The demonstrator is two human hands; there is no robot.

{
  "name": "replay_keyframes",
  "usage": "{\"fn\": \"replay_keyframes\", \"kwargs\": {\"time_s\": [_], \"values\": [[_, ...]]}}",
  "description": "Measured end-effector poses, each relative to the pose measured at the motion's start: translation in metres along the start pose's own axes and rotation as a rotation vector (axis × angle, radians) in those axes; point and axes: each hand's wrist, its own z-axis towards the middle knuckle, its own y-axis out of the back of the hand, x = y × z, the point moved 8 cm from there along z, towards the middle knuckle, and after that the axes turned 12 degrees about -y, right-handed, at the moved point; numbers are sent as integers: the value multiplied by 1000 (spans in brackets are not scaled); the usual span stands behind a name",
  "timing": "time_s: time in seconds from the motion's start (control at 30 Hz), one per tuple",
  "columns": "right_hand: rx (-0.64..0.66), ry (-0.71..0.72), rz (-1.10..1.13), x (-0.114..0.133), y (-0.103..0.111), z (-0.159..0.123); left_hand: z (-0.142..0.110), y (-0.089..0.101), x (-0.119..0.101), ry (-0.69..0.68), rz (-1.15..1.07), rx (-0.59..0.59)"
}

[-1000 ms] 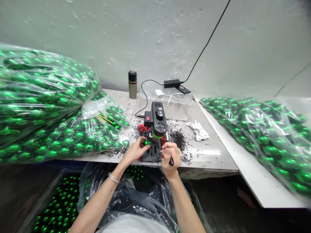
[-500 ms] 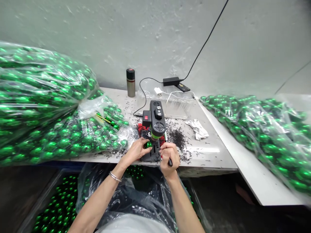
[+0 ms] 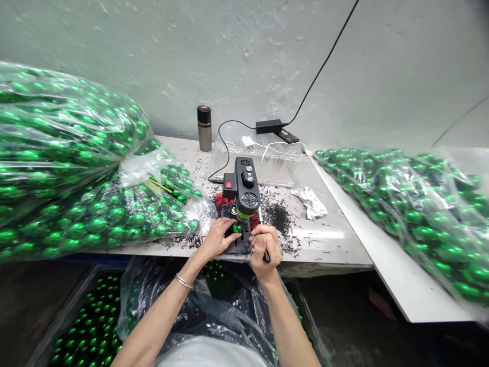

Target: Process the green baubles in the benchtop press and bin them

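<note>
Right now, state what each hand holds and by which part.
The right hand grips the lever by its black end. The left hand is at a green ball; grip unclear.

Two hands, one machine, one bottle, one power adapter

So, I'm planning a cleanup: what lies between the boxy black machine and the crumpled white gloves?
Between the black machine and white gloves, the head view shows a pile of thin black pieces, with red pieces beside the machine.
</note>
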Motion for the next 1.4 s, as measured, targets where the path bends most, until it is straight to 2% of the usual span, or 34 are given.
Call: {"fn": "replay_keyframes", "kwargs": {"time_s": [0.4,0.6,0.87,1.23,1.4], "values": [[7,11,-29,-2,0,-3,0,-3,6,8,-21,75],[24,41,-35,-10,-4,-12,-1,-3,7,13,-14,62],[-29,86,-52,-17,-6,-20,-3,-4,10,13,-25,49],[38,141,-58,-30,-13,-33,-2,-4,10,-5,-26,40],[-15,98,-36,-18,-5,-18,0,-5,10,-1,-28,10]]}}
